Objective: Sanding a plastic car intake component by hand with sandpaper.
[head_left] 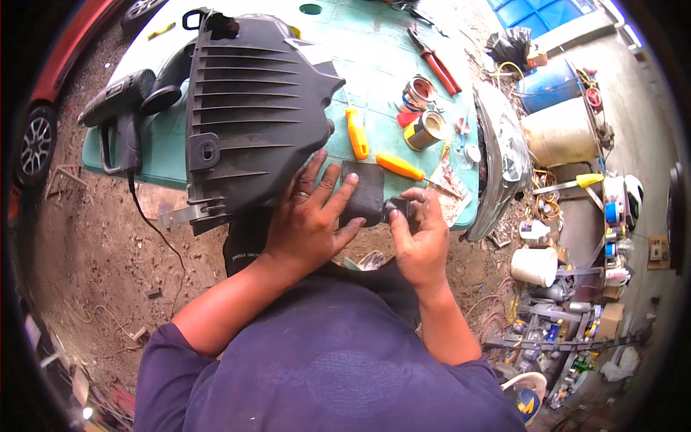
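Observation:
A large black ribbed plastic housing (pixel 248 108) lies on the pale green table, with a ragged hole at its far end. My left hand (pixel 306 216) is spread flat, its fingers at the housing's near right edge and its fingertips close to a dark, flat square piece (pixel 363 189). Just right of that square, my right hand (pixel 421 241) pinches a small black piece (pixel 399 209) between thumb and fingers. Its exact kind is hard to make out. Beyond the hands lie two yellow-handled screwdrivers, one (pixel 356 133) pointing away and the other (pixel 400 166) slanting right.
A corded heat gun (pixel 126 119) lies left of the housing. Two open cans (pixel 425 131) stand at the right, with red-handled pliers (pixel 439 70) behind. A headlight (pixel 504 162) rests along the table's right edge. Buckets, drums (pixel 565 137) and a cluttered shelf line the right side.

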### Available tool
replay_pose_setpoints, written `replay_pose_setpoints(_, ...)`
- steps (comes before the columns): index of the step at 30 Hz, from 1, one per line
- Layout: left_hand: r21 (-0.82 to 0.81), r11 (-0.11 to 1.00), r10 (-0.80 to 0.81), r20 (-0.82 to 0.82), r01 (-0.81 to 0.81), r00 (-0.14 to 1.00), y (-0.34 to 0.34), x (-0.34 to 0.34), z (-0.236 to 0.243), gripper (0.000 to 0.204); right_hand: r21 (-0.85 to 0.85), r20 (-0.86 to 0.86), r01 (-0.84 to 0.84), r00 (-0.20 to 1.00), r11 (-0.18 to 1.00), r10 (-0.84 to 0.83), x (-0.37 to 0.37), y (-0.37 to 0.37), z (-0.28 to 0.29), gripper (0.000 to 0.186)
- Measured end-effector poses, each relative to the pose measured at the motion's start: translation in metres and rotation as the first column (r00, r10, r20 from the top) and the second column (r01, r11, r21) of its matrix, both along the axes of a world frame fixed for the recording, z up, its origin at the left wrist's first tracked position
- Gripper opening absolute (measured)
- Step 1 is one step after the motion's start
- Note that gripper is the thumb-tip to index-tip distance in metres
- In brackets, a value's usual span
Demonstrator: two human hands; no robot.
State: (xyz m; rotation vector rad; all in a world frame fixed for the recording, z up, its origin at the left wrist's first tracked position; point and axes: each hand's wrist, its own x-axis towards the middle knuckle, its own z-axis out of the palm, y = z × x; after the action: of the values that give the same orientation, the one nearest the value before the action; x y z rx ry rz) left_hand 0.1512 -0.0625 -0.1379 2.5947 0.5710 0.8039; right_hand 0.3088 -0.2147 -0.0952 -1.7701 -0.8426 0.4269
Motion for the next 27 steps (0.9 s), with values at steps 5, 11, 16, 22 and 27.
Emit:
replay_pose_setpoints(5,-0.007,1.000,-0.017,-0.001,0.017,1.000,0.001,-0.001,-0.001,0.067,-0.166,0.224,0.044,0.974,0.985,-0.006,-0.007,0.008,-0.002,0.030)
replay_pose_setpoints(11,-0.033,0.999,-0.023,0.005,0.023,1.000,0.002,-0.001,-0.007,0.066,-0.068,0.461,0.013,0.887,0.998,0.020,-0.006,0.016,-0.013,0.024)
replay_pose_setpoints(16,-0.049,0.998,-0.025,0.028,0.027,0.999,0.005,-0.002,-0.009,0.067,-0.061,0.515,-0.001,0.856,0.998,0.032,-0.006,0.039,0.001,0.027)
replay_pose_setpoints(22,-0.088,0.995,-0.044,0.067,0.050,0.997,0.004,0.002,-0.012,0.067,-0.149,0.589,-0.041,0.799,0.988,0.122,-0.007,0.020,-0.009,0.026)
replay_pose_setpoints(27,-0.074,0.997,-0.035,0.053,0.038,0.998,0.009,0.000,-0.009,0.067,-0.158,0.644,-0.038,0.754,0.987,0.133,-0.006,0.021,-0.009,0.026)
